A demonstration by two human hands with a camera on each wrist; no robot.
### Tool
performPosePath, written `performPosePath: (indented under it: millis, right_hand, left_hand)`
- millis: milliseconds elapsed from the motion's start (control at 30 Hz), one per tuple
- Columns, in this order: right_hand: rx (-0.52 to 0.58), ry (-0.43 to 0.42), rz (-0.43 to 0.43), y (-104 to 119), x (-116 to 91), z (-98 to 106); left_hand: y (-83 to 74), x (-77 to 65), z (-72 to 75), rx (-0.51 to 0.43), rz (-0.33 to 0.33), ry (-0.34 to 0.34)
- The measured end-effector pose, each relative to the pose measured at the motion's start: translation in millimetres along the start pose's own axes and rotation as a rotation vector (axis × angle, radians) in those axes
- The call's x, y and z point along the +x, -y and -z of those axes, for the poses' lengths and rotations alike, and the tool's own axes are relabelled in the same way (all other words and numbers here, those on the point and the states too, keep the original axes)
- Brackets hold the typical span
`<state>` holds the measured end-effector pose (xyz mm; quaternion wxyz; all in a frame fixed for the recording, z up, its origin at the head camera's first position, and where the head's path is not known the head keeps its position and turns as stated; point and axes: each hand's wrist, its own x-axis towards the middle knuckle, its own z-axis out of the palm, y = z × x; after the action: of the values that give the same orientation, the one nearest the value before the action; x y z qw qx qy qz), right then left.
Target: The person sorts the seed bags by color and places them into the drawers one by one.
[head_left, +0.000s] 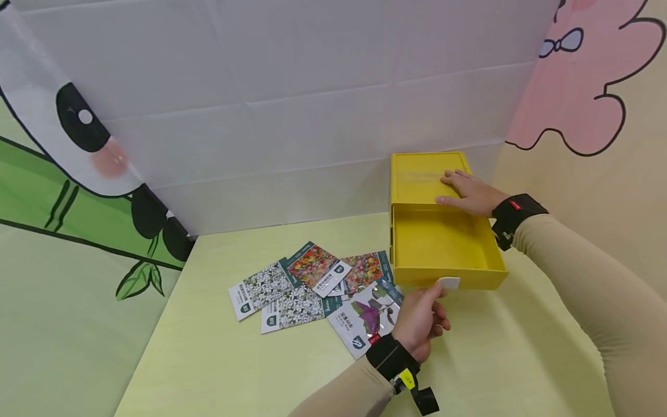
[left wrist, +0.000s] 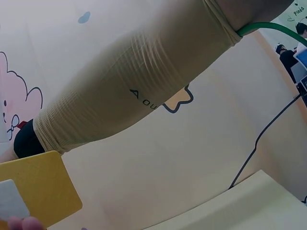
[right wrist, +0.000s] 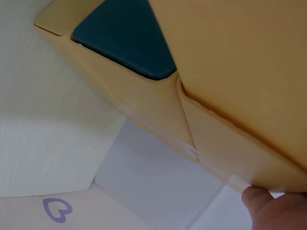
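Note:
A yellow plastic drawer box [head_left: 427,174] stands against the wall, its drawer [head_left: 443,243] pulled out and bare inside. On the box top my right hand [head_left: 471,194] lies flat with fingers extended; in the right wrist view its thumb [right wrist: 259,199] touches the box edge. At the drawer front my left hand [head_left: 419,321] holds the small white tab [head_left: 449,282] at its left end, the other fingers curled below. The left wrist view shows fingertips [left wrist: 26,223] at the lower edge of that tab. Several seed packets [head_left: 315,269] with flower pictures lie left of the box.
The pale yellow table [head_left: 208,359] meets a white covered wall [head_left: 292,145] at the back. A cartoon-printed wall [head_left: 573,104] stands close on the right. One purple-flower packet [head_left: 359,324] lies partly behind my left hand.

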<state>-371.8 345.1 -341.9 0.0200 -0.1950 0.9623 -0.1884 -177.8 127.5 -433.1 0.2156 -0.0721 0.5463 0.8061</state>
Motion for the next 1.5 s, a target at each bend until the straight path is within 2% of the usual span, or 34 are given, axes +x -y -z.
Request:
performPosePath:
  millis: [167,333,533,700,733,767,900,967,1000,1100,1233,1367,1500]
  right_hand:
    - [0.003,0.003,0.015,0.7,3.6,-1.4]
    - [0.014,0.005,0.018,0.9,3.4,-1.0]
    - [0.003,0.002,0.012,-4.3,-0.7,3.8]
    - [0.017,-0.007,0.008,-5.3,-3.2,4.7]
    - [0.018,-0.007,0.005,-5.1,-3.9,4.8]
    - [0.022,-0.007,0.004,-4.8,-4.2,4.9]
    - [0.018,0.003,0.0,-3.5,-4.2,4.8]
    - [0.015,0.007,0.001,-2.7,-3.2,4.7]
    - [0.011,0.007,0.002,-2.4,-2.6,4.7]
    - [0.009,0.005,0.006,-1.7,-3.3,5.5]
    - [0.012,0.001,0.004,-1.7,-3.7,5.6]
    - [0.011,0.001,0.001,-2.0,-4.0,4.8]
    - [0.014,-0.002,0.002,-0.8,-3.4,3.1]
  left_hand:
    - [0.3,3.3,24.6,0.018,-0.011,0.007]
    - [-1.6,13.7,65.5,0.088,-0.053,-0.034]
    - [-15.0,34.5,115.1,0.277,-0.113,-0.206]
    - [-33.7,51.1,153.1,0.378,-0.152,-0.356]
    - [-36.6,54.3,161.0,0.424,-0.163,-0.378]
    - [-38.8,57.3,169.5,0.51,-0.186,-0.397]
    - [-48.3,65.1,203.5,0.993,-0.276,-0.502]
    - [-53.4,67.6,217.9,1.218,-0.276,-0.541]
    - [-56.4,68.5,223.4,1.282,-0.252,-0.548]
    - [-64.1,71.7,232.2,1.409,-0.161,-0.527]
    - [-73.0,77.3,233.7,1.507,-0.074,-0.504]
    - [-77.8,83.7,230.8,1.561,-0.032,-0.49]
    - [-78.1,88.7,230.5,1.581,-0.022,-0.504]
